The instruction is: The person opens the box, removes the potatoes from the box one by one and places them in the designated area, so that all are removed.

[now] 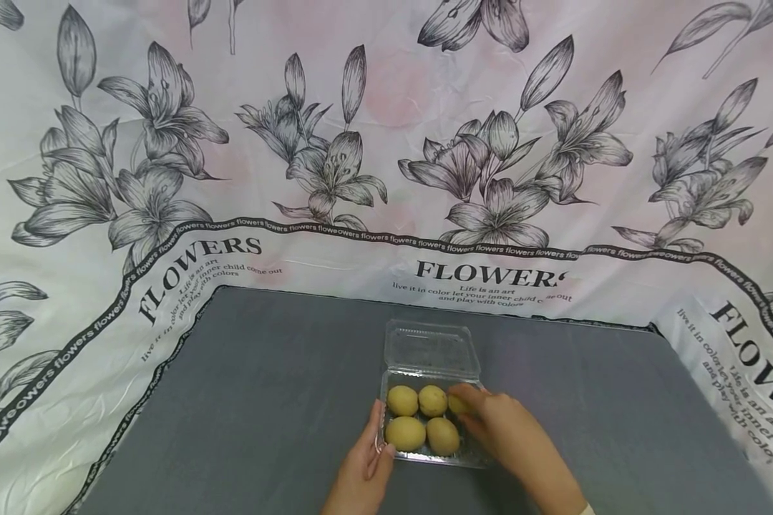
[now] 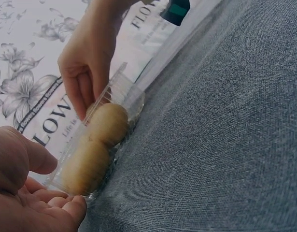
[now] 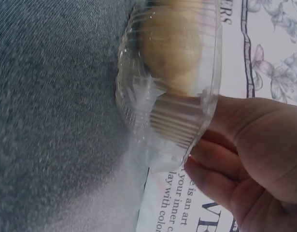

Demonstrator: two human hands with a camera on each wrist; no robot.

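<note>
Lumps (image 1: 405, 434), yellow and round like eggs, are sitting in a clear box (image 1: 434, 461), and the box is resting on the gray worktop (image 1: 283, 400). Five lumps are showing. Two are lying in the front row, at the left and in the middle, and three are making the back row. The left hand (image 1: 361, 468) is holding the front left corner of the box, with its fingers lying along the left side and its thumb sitting at the front. The right hand (image 1: 499, 422) is coming over the right side, and its fingers and thumb are bending round the lump at the right end of the back row, holding it in the box. The hand is hiding part of that lump. In the right wrist view, the thumb side is showing through the clear wall, and other fingers are curling outside it. The lid (image 1: 431, 349) is standing open, joining the box along the back edge and leaning away. A bit of pale sleeve (image 1: 587, 510) is peeking out by the right arm. Behind the worktop, a white and pink cloth (image 1: 386, 193) is hanging, and it is showing gray flowers, a black band and big words like FLOWERS.
</note>
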